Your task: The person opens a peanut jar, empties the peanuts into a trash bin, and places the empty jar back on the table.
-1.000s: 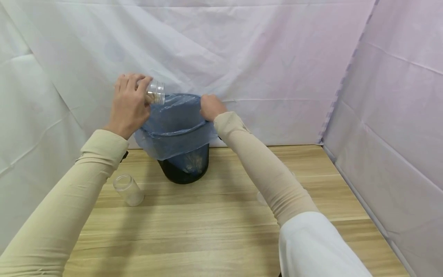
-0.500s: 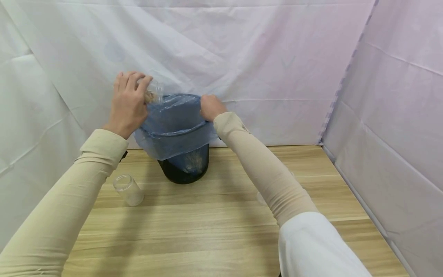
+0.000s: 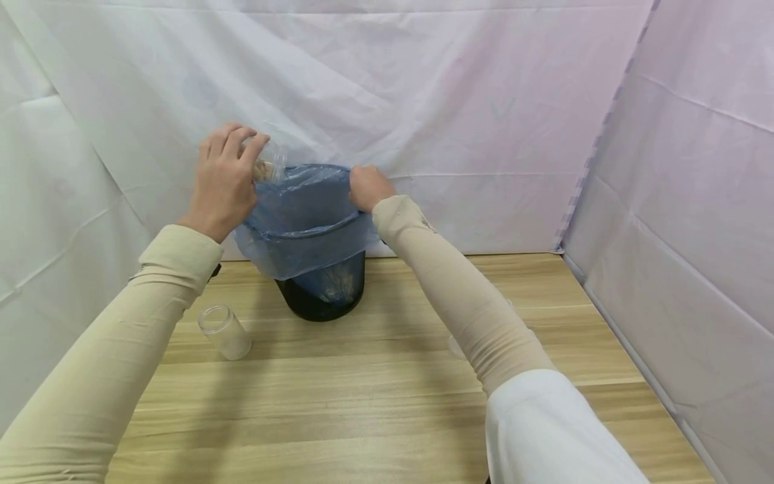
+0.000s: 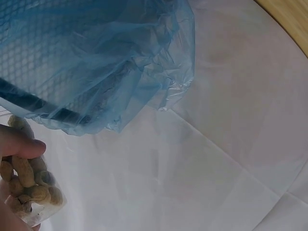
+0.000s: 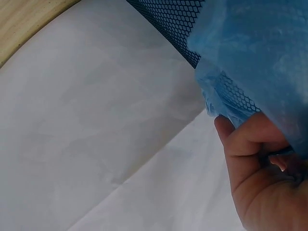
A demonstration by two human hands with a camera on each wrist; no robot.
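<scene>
In my left hand (image 3: 224, 178) is a clear jar (image 3: 275, 161), tipped on its side, with its mouth toward the left edge of the trash can. Several unshelled peanuts (image 4: 24, 171) lie inside the jar, seen closely in the left wrist view. The black mesh trash can (image 3: 320, 302) leans on the table, lined with a blue plastic bag (image 3: 302, 252) folded over its rim. My right hand (image 3: 370, 188) grips the can's rim on the right side, its fingers curled over the bag, as the right wrist view shows.
An uncapped clear jar (image 3: 225, 333) stands on the wooden table (image 3: 326, 403) at the left, below my left forearm. Another clear object (image 3: 456, 347) is mostly hidden behind my right forearm. White cloth (image 3: 423, 87) hangs behind the can and along both sides.
My left hand and the peanut jar have shifted slightly up and left. The right hand and the trash can have hardly moved.
</scene>
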